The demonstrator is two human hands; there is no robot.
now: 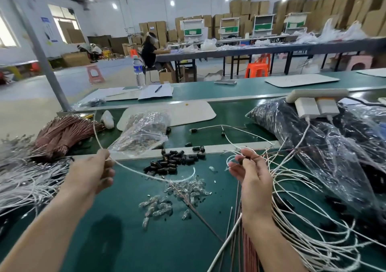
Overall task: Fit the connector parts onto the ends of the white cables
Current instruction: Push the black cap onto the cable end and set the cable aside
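My left hand [95,170] pinches a white cable [146,174] that rises behind the hand and curves right over the green bench. My right hand [251,172] pinches a small black connector part [243,160] on the end of a thin brown wire. A pile of black connector parts [173,162] lies between the hands. In front of it lie clear connector parts [188,188]. Loose white cables [309,219] spread to the right of my right hand. A bundle of white cables [27,180] lies at the left.
A brown wire bundle [60,134] lies at the far left. A clear bag of parts [144,134] sits behind the black pile. Large plastic bags of dark parts [325,146] fill the right side, with a power strip and chargers [313,102] on top. The green bench [125,240] extends forward.
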